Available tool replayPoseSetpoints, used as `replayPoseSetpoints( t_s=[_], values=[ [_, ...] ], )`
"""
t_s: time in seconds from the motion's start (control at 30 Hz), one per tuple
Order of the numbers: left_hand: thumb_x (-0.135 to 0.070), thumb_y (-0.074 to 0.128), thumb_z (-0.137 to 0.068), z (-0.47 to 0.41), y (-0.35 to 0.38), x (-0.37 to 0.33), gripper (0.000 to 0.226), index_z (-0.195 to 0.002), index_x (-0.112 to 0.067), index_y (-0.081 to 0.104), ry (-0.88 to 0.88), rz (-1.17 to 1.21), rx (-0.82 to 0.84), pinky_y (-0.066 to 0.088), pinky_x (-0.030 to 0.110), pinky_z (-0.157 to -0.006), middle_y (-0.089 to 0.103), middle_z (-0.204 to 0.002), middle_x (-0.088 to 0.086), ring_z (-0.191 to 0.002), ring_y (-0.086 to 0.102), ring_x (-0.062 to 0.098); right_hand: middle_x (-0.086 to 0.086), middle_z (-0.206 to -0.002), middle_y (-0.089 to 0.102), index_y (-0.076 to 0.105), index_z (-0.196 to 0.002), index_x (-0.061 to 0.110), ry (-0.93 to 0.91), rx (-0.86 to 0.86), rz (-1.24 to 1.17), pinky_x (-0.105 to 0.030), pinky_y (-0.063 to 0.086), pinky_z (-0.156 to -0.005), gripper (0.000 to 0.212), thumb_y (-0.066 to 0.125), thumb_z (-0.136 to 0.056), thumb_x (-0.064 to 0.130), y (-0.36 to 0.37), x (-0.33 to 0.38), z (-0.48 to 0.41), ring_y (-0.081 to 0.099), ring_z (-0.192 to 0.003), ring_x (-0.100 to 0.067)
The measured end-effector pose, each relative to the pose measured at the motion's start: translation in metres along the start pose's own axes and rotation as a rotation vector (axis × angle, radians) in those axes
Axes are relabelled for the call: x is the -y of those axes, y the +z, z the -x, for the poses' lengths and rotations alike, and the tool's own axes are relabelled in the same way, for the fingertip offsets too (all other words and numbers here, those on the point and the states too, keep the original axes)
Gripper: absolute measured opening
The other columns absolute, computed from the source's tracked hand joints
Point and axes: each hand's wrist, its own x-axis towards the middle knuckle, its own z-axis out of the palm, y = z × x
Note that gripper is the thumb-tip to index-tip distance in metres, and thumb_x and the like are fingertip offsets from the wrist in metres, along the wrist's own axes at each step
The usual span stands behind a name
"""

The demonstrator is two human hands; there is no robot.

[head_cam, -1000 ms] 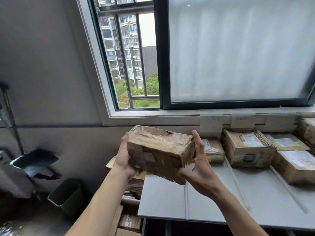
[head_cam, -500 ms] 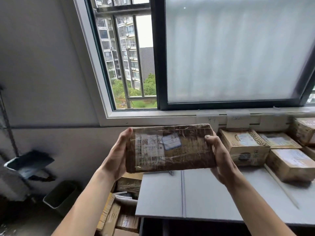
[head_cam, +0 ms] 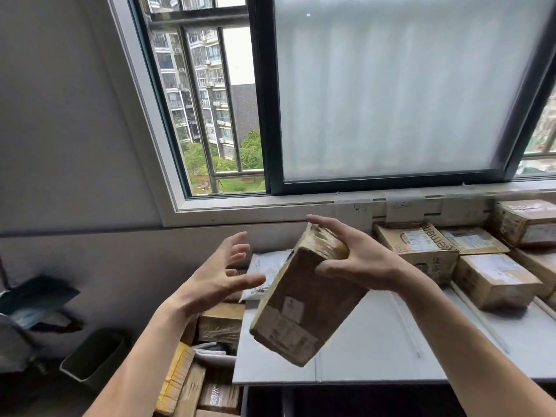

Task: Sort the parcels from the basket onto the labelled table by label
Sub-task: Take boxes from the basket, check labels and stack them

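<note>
A brown taped cardboard parcel (head_cam: 301,308) hangs tilted above the left end of the grey table (head_cam: 376,350), one end up. My right hand (head_cam: 358,257) grips that upper end, fingers over the top and thumb below. My left hand (head_cam: 222,275) is off the parcel, just to its left, fingers spread and holding nothing. Below my left arm, the basket's parcels (head_cam: 195,383) are stacked beside the table. Paper labels (head_cam: 403,207) are taped along the wall under the window sill. A flat white mailer (head_cam: 267,272) lies at the table's far left.
Several sorted parcels (head_cam: 493,278) sit in rows at the table's right and back. Thin white strips (head_cam: 406,323) divide the tabletop into lanes. A dark bin (head_cam: 93,356) stands on the floor at left. The window is straight ahead.
My left hand has let go of the parcel and opened. The parcel has swung from level, label facing me, to hanging tilted from my right hand alone. The view has shifted right.
</note>
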Motion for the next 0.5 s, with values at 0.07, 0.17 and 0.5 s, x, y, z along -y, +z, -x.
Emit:
replayPoseSetpoints(
  t_s=[0.07,0.17,0.5],
  values=[
    [-0.05,0.093,-0.068,-0.002,0.01,-0.014,0.116,-0.156,-0.049,0.018,0.065,-0.118,0.116,0.035,0.007,-0.102,0.041,-0.154,-0.01,-0.135,0.041,-0.01,0.008,-0.137,0.054,0.026,-0.148,0.066,-0.048,0.088,0.261,-0.04,0.053,-0.102,0.1,0.074,-0.062,0.056,0.007,0.018,-0.006,0.058,-0.12,-0.018],
    [-0.022,0.095,-0.072,-0.009,0.024,-0.029,0.127,-0.149,-0.063,0.003,0.157,-0.179,0.25,0.042,0.007,-0.103,0.04,-0.15,-0.015,-0.13,0.047,-0.014,0.001,-0.134,0.052,0.0,-0.153,0.065,-0.138,0.17,0.561,-0.038,0.05,-0.094,0.116,0.081,-0.071,0.052,0.018,0.043,-0.01,0.056,-0.109,-0.023],
    [-0.038,0.1,-0.058,-0.011,0.028,-0.016,0.106,-0.143,-0.038,0.038,0.253,-0.114,-0.103,0.053,0.032,-0.105,0.054,-0.136,0.0,-0.123,0.06,0.01,0.002,-0.155,0.025,-0.012,-0.155,0.06,-0.229,-0.061,0.499,-0.046,0.021,-0.119,0.116,0.077,-0.081,0.06,0.021,0.034,-0.007,0.025,-0.141,-0.021]
  ],
)
